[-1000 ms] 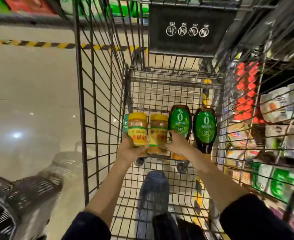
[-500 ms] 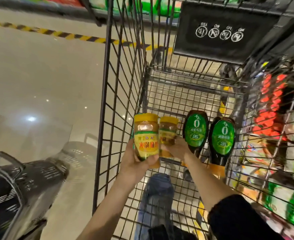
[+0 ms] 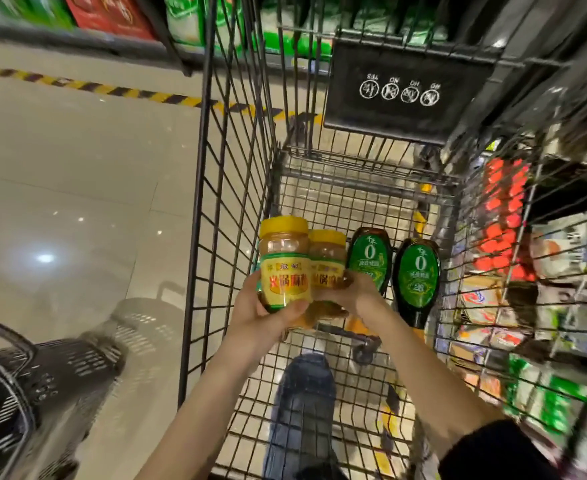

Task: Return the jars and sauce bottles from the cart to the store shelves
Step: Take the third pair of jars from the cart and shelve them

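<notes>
Inside the black wire cart point(image 3: 229, 188), my left hand point(image 3: 261, 317) is wrapped around a yellow-lidded jar point(image 3: 285, 261) with a yellow label, lifted off the cart floor. Just to its right, my right hand point(image 3: 351, 292) grips a second yellow-lidded jar point(image 3: 326, 258), which sits slightly lower and behind the first. Two dark sauce bottles with green labels lie side by side on the cart floor: one point(image 3: 368, 258) touching my right hand's far side, the other point(image 3: 416, 278) further right near the cart wall.
Store shelves with packaged goods point(image 3: 534, 278) run along the right of the cart. More shelves with red and green boxes point(image 3: 112, 12) stand across the aisle. A black plastic basket point(image 3: 18, 386) sits on the tiled floor at lower left. My leg in jeans shows under the cart.
Both jars have come up off the cart floor and closer to me, the left one higher. The view has shifted and tilted; the sauce bottles have stayed where they lay.
</notes>
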Available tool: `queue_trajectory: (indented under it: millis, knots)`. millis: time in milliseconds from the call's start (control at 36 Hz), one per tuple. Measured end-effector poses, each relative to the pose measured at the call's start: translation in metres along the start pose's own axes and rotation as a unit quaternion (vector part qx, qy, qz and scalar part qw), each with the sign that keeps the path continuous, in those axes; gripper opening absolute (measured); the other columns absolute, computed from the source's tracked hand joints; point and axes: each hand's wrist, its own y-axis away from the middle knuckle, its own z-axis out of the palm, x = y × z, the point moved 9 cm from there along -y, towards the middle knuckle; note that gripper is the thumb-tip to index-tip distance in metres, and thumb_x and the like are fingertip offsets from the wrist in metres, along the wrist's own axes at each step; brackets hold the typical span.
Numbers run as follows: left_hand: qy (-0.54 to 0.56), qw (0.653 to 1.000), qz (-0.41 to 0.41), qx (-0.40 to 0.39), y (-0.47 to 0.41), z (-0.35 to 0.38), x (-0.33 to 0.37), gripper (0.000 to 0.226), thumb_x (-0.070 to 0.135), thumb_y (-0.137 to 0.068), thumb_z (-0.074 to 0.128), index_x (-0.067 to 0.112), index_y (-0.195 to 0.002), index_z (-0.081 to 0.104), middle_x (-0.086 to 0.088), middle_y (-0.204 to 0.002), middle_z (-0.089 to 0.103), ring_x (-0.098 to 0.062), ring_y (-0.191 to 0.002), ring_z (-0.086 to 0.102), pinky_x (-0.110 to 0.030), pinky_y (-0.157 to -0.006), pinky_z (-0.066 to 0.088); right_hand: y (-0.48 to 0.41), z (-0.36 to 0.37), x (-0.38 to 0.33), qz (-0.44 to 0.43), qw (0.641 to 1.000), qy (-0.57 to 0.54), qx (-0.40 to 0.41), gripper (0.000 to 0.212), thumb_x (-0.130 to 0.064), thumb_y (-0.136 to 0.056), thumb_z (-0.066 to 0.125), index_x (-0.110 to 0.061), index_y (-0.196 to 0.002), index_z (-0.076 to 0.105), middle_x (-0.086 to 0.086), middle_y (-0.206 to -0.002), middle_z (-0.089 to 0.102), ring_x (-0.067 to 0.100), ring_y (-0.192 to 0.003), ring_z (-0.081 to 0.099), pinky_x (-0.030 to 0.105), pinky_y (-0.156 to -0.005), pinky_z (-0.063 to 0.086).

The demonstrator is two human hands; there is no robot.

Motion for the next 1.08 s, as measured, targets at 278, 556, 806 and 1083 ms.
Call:
queue_trajectory:
  millis: [278,556,806,1083]
  knots:
    - [0.019,0.998,0.052,-0.022,0.056,0.008,0.066,0.061,0.002,-0.072,0.072,0.023,-0.121,0.042,0.010,-0.096,0.063,0.003,-0.084,0.060,-0.003,-0.060,0.048,0.104,-0.074,-0.044,-0.097,0.991,-0.079,0.042,0.035,-0.012,-0.065,0.083,-0.018,-0.094,0.066,-0.002,-0.095,0.068,0.009,-0.087,0.062,0.015,-0.075,0.050]
    - [0.040,0.977,0.192,-0.081,0.174,0.033,0.129,0.059,-0.005,-0.074,0.067,0.033,-0.110,0.038,0.013,-0.094,0.059,0.012,-0.072,0.064,-0.005,-0.063,0.050,0.274,-0.144,-0.044,-0.246,0.945,-0.114,0.181,0.046,-0.001,-0.062,0.082,-0.018,-0.097,0.059,-0.001,-0.090,0.068,-0.002,-0.066,0.063,0.012,-0.067,0.054]
    - [-0.009,0.933,0.320,-0.163,0.322,0.065,0.170,0.081,-0.003,-0.072,0.071,0.015,-0.140,0.031,0.000,-0.111,0.062,-0.003,-0.092,0.062,-0.019,-0.077,0.053,0.477,-0.170,-0.006,-0.340,0.878,-0.115,0.317,0.057,-0.009,-0.055,0.087,-0.012,-0.107,0.064,0.000,-0.099,0.069,0.009,-0.089,0.065,0.021,-0.080,0.051]
    - [-0.032,0.828,0.477,-0.293,0.457,0.113,0.217,0.075,-0.005,-0.068,0.074,0.020,-0.129,0.040,-0.003,-0.105,0.067,0.003,-0.079,0.067,-0.011,-0.073,0.053,0.674,-0.174,0.060,-0.360,0.782,-0.153,0.485,0.063,-0.020,-0.049,0.091,-0.013,-0.106,0.064,-0.003,-0.100,0.070,0.003,-0.086,0.067,0.025,-0.084,0.054]
